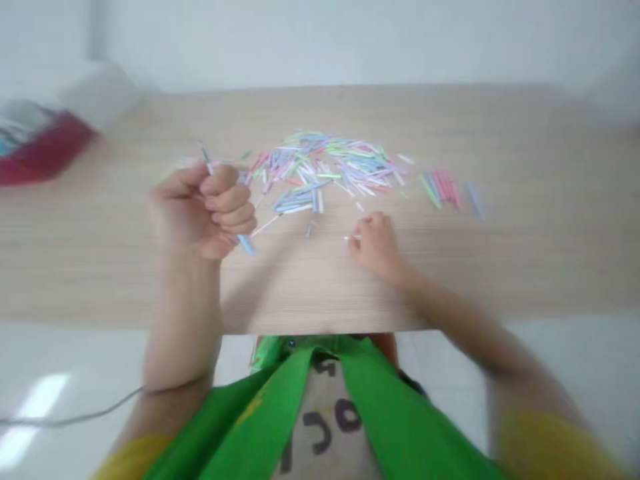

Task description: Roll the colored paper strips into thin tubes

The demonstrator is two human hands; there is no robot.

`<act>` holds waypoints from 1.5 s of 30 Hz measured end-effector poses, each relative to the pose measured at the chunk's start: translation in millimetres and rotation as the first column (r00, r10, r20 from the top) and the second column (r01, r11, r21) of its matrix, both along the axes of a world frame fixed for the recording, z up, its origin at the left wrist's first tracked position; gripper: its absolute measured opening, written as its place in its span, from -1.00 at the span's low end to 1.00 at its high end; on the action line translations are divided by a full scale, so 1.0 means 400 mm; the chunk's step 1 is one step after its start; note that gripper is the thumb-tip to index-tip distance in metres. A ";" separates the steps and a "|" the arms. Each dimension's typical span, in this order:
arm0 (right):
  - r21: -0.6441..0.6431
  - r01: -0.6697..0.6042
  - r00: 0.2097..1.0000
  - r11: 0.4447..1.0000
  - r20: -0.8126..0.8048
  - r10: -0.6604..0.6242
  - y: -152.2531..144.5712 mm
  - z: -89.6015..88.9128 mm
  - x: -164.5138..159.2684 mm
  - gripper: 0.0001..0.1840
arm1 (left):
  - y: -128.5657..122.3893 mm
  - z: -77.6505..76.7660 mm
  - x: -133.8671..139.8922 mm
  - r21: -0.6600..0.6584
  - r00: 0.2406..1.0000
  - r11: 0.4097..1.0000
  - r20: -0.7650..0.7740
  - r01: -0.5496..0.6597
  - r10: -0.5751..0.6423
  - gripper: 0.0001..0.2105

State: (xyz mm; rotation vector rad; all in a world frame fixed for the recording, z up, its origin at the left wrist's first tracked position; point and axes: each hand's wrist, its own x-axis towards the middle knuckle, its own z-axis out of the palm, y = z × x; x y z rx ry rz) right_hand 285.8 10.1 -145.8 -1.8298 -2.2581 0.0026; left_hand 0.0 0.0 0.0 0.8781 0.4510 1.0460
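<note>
Left hand [210,210] grips blue-ended rod [246,245]; right hand [379,245] pinches white stick [350,237].

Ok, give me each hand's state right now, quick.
Left hand: closed, holding a slim blue stick.
Right hand: curled at a small white stick; too blurred to tell whether it is gripped.

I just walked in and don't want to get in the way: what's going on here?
The person's left hand, raised, grips a slim stick with a blue end. The right hand, low at the table, seems to pinch a white piece. A loose pile of coloured sticks lies beyond the hands, with a smaller bunch nearer and a separate group to the right.
</note>
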 end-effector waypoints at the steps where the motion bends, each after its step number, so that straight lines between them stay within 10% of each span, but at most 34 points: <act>1: -0.014 0.014 0.999 1.000 0.033 -0.014 -0.007 -0.008 -0.011 -0.67 | -0.012 -0.005 -0.001 0.007 1.000 1.000 0.002 0.013 -0.013 -0.45; 12: -0.084 0.176 0.979 0.981 0.117 -0.166 0.051 -0.051 -0.073 -0.69 | -0.051 -0.067 0.071 -0.103 0.995 0.991 -0.044 0.085 -0.090 -0.52; 27: 0.084 0.214 0.975 0.973 -0.073 -0.208 0.155 -0.045 -0.010 -0.70 | 0.233 -0.101 0.260 0.194 0.994 0.979 0.099 -0.060 0.041 -0.59; 36: 0.287 0.298 0.902 0.910 -0.398 -0.169 0.282 -0.044 0.165 -0.85 | 0.130 -0.237 0.288 0.083 0.981 0.980 0.051 0.181 -0.185 -0.60; 39: 0.288 0.411 0.852 0.865 -0.458 -0.253 0.321 -0.074 0.231 -0.87 | 0.097 -0.307 0.282 0.035 0.998 0.997 0.012 -0.063 0.063 -0.57; 42: 0.302 0.477 0.822 0.826 -0.486 -0.296 0.340 -0.102 0.252 -0.86 | 0.075 -0.353 0.282 0.045 0.888 0.888 -0.016 -0.458 0.459 -0.55; 45: 0.339 0.450 0.836 0.826 -0.485 -0.256 0.336 -0.117 0.233 -0.87 | 0.056 -0.374 0.284 0.082 0.817 0.816 -0.031 -0.572 0.576 -0.54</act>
